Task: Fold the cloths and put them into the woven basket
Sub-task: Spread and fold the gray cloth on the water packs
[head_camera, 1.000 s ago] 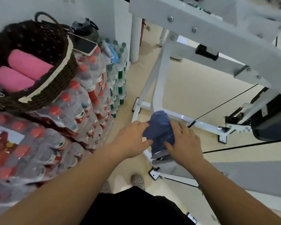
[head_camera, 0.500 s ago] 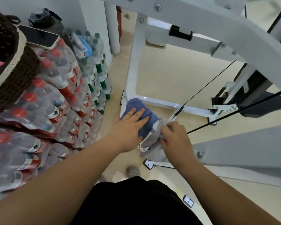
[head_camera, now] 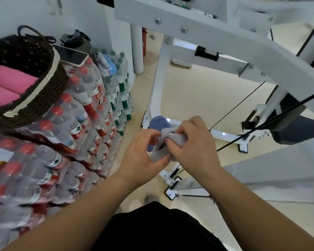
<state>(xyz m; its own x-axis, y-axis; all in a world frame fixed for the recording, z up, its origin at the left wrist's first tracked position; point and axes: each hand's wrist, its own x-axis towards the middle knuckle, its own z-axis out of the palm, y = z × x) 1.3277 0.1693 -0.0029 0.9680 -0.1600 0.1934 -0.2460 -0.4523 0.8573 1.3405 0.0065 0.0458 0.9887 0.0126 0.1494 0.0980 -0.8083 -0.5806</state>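
A grey cloth (head_camera: 162, 142) is bunched between both hands at the centre of the head view. My left hand (head_camera: 140, 156) pinches its lower end and my right hand (head_camera: 194, 142) grips its upper end from the right. A blue cloth (head_camera: 159, 123) lies just behind them, partly hidden by the grey one. The dark woven basket (head_camera: 49, 87) sits at the upper left on stacked bottle packs, with two rolled pink cloths (head_camera: 11, 84) inside.
Shrink-wrapped packs of water bottles (head_camera: 76, 134) fill the left side. A phone (head_camera: 72, 55) lies on them beside the basket. A white metal machine frame (head_camera: 216, 44) with black cables (head_camera: 261, 131) spans the right and top. Beige floor (head_camera: 198, 98) lies beyond.
My left hand has left the blue cloth and joined my right hand on the grey cloth, which is now lifted and bunched. The view has swung left, so the basket shows again.
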